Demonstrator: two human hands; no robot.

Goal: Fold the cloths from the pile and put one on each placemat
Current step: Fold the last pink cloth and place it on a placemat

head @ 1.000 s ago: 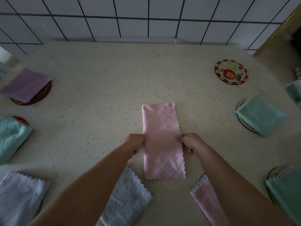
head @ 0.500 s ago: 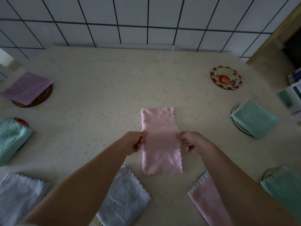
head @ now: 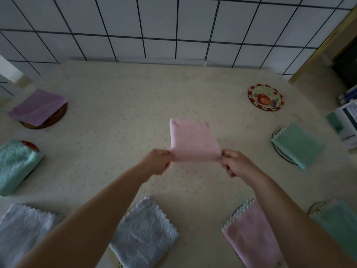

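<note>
While folded pink cloth [head: 194, 141] hangs midair, left hand [head: 156, 163], right hand [head: 234, 162], fingers pinching its near corners

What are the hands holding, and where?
The folded pink cloth: left hand pinches its near left corner, right hand its near right corner.

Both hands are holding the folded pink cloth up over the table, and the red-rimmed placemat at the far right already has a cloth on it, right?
Not quite. The head view shows the red-rimmed placemat bare. Both the left hand and right hand do hold the folded pink cloth.
</note>
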